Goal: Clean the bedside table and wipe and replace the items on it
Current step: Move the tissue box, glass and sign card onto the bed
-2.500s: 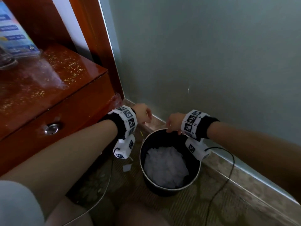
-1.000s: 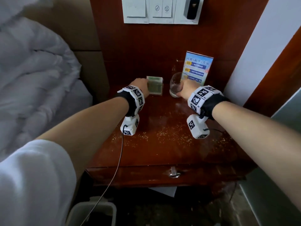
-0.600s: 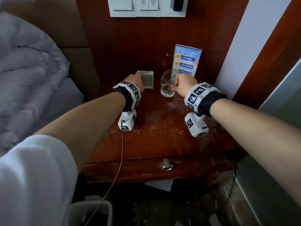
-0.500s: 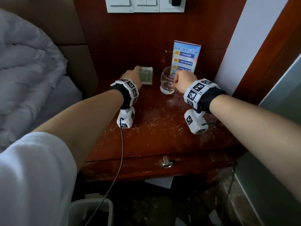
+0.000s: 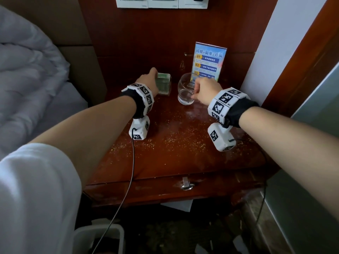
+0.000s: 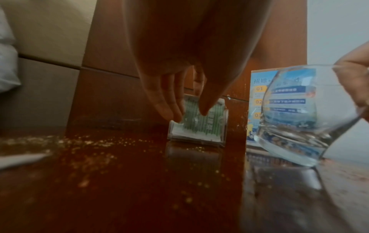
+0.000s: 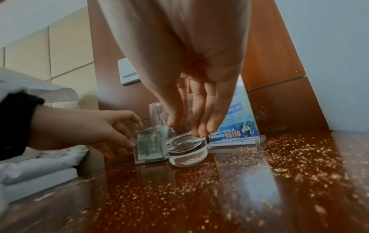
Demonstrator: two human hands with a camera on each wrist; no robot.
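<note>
Left hand [image 5: 149,83] grips the small clear holder [image 5: 163,85] with green-striped packets, fingers and thumb curled round its sides, at the back of the table [image 5: 176,154]. Right hand [image 5: 206,90] pinches the rim of the empty glass [image 5: 185,91], which stands tilted just right of the holder, base edge on the table. Blue sign card [image 5: 208,61] stands upright right behind the glass. Golden crumbs [image 7: 283,151] scattered over the glossy red-brown tabletop. Bed [image 5: 27,74] to the left.
</note>
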